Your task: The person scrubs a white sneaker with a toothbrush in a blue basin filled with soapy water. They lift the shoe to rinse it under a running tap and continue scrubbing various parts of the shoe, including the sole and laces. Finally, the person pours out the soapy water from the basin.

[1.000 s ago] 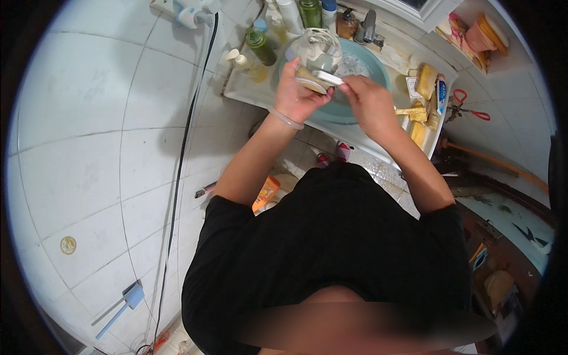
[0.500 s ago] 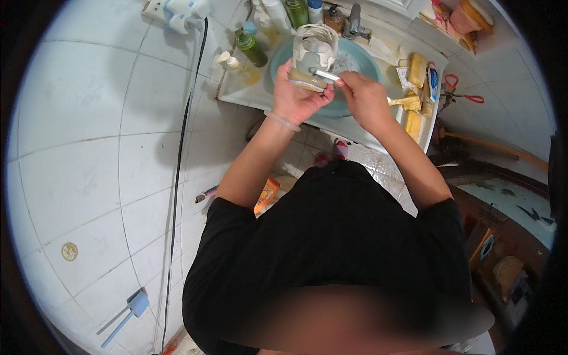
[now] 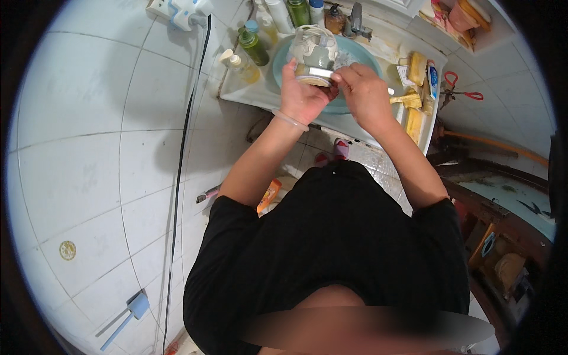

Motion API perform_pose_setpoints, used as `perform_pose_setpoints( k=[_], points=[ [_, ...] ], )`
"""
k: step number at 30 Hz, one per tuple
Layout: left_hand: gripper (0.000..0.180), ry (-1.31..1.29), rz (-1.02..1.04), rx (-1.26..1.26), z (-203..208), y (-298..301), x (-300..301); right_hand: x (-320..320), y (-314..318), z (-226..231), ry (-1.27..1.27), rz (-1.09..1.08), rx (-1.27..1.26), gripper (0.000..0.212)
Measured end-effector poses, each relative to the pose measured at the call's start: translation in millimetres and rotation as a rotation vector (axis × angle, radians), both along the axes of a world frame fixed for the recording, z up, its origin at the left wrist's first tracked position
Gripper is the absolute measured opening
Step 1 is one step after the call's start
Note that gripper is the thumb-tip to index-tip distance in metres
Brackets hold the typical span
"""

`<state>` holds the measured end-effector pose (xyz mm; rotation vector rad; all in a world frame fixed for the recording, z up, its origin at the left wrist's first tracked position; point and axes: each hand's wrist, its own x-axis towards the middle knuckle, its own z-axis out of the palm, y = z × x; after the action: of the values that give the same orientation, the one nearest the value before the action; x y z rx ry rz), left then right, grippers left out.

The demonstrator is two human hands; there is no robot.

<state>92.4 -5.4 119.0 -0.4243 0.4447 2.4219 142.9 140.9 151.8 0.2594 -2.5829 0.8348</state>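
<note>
My left hand [image 3: 302, 97] grips a grey-white shoe [image 3: 318, 50] from below, its pale sole edge turned toward me, above a light blue basin [image 3: 370, 56]. Closed around a slim white-handled brush [image 3: 322, 72], my right hand [image 3: 368, 97] is at the right side of the shoe. The brush lies across the shoe close to its sole edge, and the handle's end shows beyond my right hand. Its bristles cannot be made out. Whitish suds or water show in the basin behind the shoe.
The basin rests in a white sink counter [image 3: 236, 92] below a grey tap [image 3: 357, 23]. Pump bottles, including a green bottle [image 3: 253, 46], line the left and back. Yellow sponge-like blocks [image 3: 417, 68] and a toothpaste tube [image 3: 432, 80] lie right. Red-handled scissors [image 3: 461, 89] hang beside them.
The shoe has tipped so its sole edge faces me more level. The brush has shifted slightly up and left against it, and my right hand has moved closer to the shoe.
</note>
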Motion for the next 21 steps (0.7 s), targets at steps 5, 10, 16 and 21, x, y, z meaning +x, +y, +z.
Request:
perform_pose_setpoints(
  k=[5,10,16,21],
  points=[
    [0.057,0.024,-0.006,-0.020,6,-9,1,11,9,-18,-0.041,-0.059,-0.041,0.011],
    [0.056,0.147,0.025,-0.083,11,-4,8,9,-11,-6,0.031,0.037,-0.088,0.011],
    [0.060,0.365,0.080,-0.313,-6,-12,10,23,1,-14,-0.063,-0.038,-0.048,0.013],
    [0.062,0.507,0.239,-0.376,-24,-8,9,29,-8,-6,-0.066,-0.037,0.008,0.015]
  ],
)
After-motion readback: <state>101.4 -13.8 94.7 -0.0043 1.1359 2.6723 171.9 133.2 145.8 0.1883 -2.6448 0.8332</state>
